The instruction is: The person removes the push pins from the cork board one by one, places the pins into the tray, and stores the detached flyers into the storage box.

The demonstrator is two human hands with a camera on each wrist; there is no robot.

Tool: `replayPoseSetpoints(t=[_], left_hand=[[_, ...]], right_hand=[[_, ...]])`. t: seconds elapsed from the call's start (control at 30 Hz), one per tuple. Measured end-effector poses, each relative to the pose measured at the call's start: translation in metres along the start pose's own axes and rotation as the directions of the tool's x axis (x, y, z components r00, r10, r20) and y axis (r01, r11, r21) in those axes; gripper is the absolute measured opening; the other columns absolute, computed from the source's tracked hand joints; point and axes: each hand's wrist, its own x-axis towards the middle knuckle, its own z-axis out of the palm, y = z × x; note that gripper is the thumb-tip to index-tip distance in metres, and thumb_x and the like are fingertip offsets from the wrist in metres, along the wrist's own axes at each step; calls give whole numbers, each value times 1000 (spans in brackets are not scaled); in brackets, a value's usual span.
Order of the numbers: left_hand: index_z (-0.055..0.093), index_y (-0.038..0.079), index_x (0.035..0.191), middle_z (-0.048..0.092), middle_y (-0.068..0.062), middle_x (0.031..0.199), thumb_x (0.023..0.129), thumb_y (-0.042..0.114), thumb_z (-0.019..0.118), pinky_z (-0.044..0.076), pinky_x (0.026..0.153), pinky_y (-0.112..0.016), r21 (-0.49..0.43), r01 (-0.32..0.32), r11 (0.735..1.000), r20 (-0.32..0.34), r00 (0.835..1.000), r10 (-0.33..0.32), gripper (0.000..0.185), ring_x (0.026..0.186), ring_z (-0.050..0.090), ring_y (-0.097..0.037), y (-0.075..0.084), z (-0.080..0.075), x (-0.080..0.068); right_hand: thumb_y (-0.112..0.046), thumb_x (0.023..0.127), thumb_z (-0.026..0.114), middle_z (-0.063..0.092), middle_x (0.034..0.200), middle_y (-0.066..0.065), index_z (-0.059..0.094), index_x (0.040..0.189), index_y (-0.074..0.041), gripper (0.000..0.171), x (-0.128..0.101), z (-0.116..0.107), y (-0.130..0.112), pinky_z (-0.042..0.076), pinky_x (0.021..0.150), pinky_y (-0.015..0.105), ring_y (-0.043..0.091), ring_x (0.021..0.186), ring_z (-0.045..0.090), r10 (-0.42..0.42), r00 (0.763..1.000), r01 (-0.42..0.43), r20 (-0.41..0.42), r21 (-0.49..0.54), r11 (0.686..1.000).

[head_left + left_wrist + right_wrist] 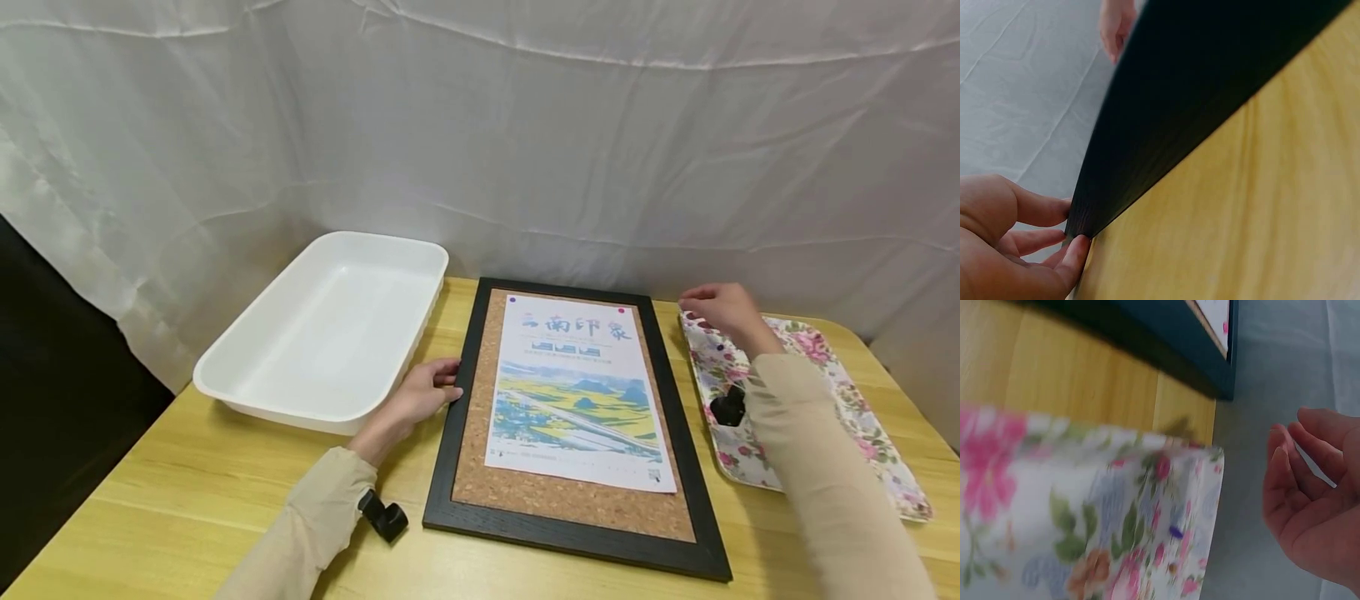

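Observation:
A black-framed cork board (585,529) lies on the table with a printed landscape poster (581,400) on it. A purple pin (513,300) and a red pin (621,311) sit at the poster's top corners. My left hand (420,392) rests thumb and fingertips against the frame's left edge, seen close up in the left wrist view. My right hand (1310,481) is raised by the far left corner of a floral tray (1072,500). Its fingers are bent with the tips close together, and I cannot tell whether something tiny is between them. A purple pin (1175,532) lies in the tray.
An empty-looking white plastic tub (322,333) stands left of the board, close beside my left forearm. Black wrist cameras (384,517) are strapped to both wrists. A pale curtain (525,150) hangs behind the wooden table (165,492).

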Motion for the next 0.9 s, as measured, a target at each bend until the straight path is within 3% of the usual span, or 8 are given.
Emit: replayPoseSetpoints(t=[0.2,0.43,0.7,0.9], left_hand=[[44,-3,142,57,-18,126,92,-7,58,48,88,-37,2,-4,1000,0,1000,4,53,115,53,-30,1,2,0],[43,-5,142,56,-19,127,91,-7,58,49,86,-35,1,-9,1000,8,1000,9,53,116,53,-31,5,3,-1],[43,-5,142,55,-20,128,92,-7,58,48,89,-36,-7,-2,1000,10,1000,2,53,118,52,-32,7,7,-1],[44,-5,141,55,-21,130,92,-7,58,48,90,-37,-9,-12,1000,23,1000,12,52,118,52,-32,5,9,1]], right_hand=[[-22,100,53,53,119,31,54,124,14,43,10,12,-11,49,84,45,43,106,52,-15,1000,16,-17,29,999],[-19,99,54,50,125,29,53,126,13,42,22,30,-15,46,92,47,39,110,51,41,999,-40,-9,121,992],[-22,100,53,54,124,26,57,125,10,40,29,47,-14,50,80,28,29,101,55,79,996,-72,-45,153,986],[-19,100,53,56,121,29,59,121,12,38,30,52,-11,49,87,40,31,100,56,72,995,-62,-65,143,988]])
